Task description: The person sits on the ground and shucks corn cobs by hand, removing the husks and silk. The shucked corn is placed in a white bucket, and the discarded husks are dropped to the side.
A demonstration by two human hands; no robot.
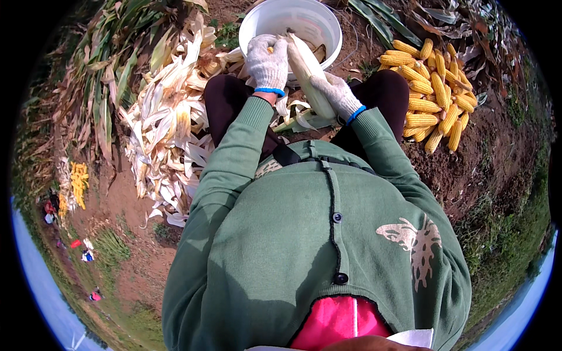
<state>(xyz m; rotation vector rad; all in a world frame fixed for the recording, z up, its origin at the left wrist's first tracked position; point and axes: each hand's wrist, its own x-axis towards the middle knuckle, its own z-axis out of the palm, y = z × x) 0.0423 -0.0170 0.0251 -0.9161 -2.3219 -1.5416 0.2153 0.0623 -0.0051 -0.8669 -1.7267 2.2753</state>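
An ear of corn [305, 69], wrapped in its pale husk, slants between my two gloved hands in front of a white bucket [249, 29]. My right hand [336, 95] is closed round its lower, thicker end. At the upper tip, my left hand [267, 58] has its fingers curled in against the husk; the fingertips are partly hidden. Both hands wear white knit gloves with blue cuffs. Below the ear, between my knees, lie loose husk strips and a greenish stalk or leaf [298, 121].
A heap of dry husks [170, 128] spreads on the left. Husked yellow corn ears [436, 93] are piled on the right. Dry corn stalks [111, 76] lie at the far left, and more leaves lie behind the bucket. People and another corn pile [79, 184] appear far left.
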